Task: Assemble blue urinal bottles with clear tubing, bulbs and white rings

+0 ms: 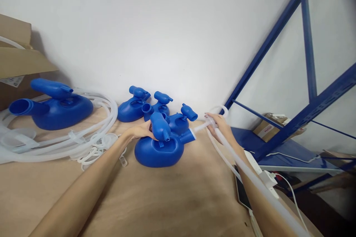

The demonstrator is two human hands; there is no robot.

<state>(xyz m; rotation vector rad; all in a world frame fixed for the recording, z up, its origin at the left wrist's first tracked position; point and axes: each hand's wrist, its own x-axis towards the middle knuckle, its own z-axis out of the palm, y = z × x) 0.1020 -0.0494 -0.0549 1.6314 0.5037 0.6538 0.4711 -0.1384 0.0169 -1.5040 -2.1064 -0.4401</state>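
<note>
My left hand (141,130) is closed round the handle of a blue plastic urinal bottle (158,153) standing on the wooden table. The bottle's mouth points right, and a whitish ring or cap (193,133) shows at its rim. A translucent fitting (200,127) runs from the mouth toward my right hand (220,123). The fingers of that hand are pinched round a translucent plastic tube (267,194), which trails down along my right forearm. Whether the fitting is seated in the mouth or only touching it, I cannot tell. My left fingers are partly hidden behind the handle.
Several similar blue bottles (130,109) stand behind, against the wall. At left, another bottle (62,113) sits among coiled tubing (108,122) beside a cardboard box (16,59). A phone (242,192), a power strip (268,179) and a blue metal rack (308,44) are at right.
</note>
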